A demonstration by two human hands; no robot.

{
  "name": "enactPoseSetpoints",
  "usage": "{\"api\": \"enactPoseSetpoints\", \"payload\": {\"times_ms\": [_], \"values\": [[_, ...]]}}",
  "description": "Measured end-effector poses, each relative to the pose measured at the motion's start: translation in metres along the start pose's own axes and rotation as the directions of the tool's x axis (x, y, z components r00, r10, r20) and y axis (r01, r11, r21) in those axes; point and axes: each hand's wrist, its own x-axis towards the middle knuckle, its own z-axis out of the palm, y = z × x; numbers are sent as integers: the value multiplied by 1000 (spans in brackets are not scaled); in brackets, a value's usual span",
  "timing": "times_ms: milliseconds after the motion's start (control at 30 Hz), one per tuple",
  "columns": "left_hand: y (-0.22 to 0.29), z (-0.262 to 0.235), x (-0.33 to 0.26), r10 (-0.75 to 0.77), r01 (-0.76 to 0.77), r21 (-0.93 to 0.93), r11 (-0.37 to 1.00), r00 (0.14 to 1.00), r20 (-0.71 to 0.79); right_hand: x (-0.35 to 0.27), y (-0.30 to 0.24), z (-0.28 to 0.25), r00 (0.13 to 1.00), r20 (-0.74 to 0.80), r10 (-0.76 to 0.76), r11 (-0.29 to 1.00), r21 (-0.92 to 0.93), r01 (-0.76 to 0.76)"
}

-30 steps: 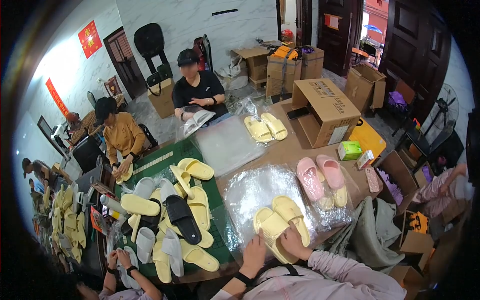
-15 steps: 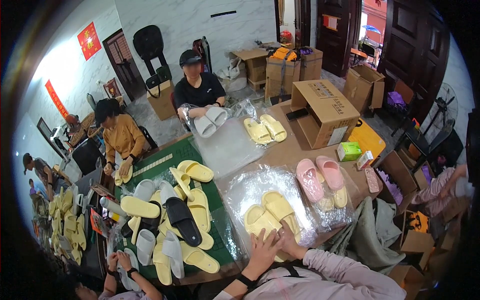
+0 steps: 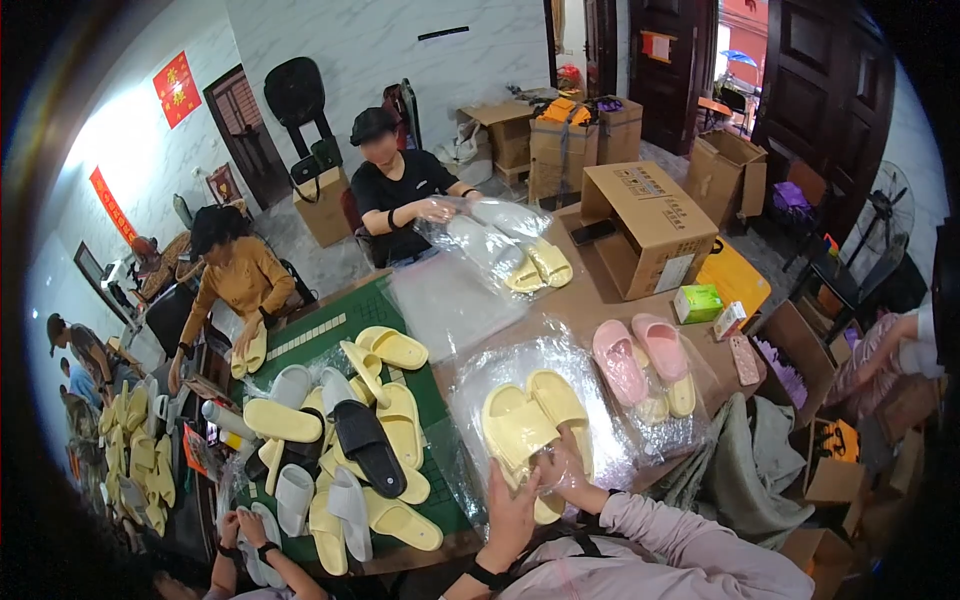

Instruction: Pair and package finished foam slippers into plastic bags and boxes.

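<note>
A pair of pale yellow slippers (image 3: 518, 418) lies in front of me over a shiny stack of clear plastic bags (image 3: 470, 385). My left hand (image 3: 511, 508) grips the heel end of the left slipper, thumb and fingers on either side of it. Close beside it, my right hand (image 3: 565, 463) is closed with curled fingers on the rear of the pair. Its fingertips are partly hidden. Whether the pair is inside a bag, I cannot tell. Just to the right, pink slippers (image 3: 619, 362) and a yellow pair rest on and in clear film.
A heap of yellow, grey and black slippers (image 3: 368, 448) covers the green mat (image 3: 330, 310) at left. Across the table, a person holds bagged grey slippers (image 3: 490, 225) above a bagged yellow pair (image 3: 540, 266). An open cardboard box (image 3: 650, 225) stands at far right.
My hands have shifted slightly; the left has moved down to the slipper's heel, and the front slippers lie a little higher. The person opposite has lifted the bagged grey slippers rightward.
</note>
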Motion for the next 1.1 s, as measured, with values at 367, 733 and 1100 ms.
{"api": "enactPoseSetpoints", "payload": {"times_ms": [367,733,1100], "values": [[2,-56,14,-261,254,-230,939,965,-2,40,-33,-92,893,423,150,982,39,-184],[16,-146,50,-531,380,-598,706,843,-91,54,-44,-181,925,253,-285,916,-214,340],[71,-116,50,-279,366,-535,761,930,240,3,-65,-173,870,64,-489,872,73,484]]}}
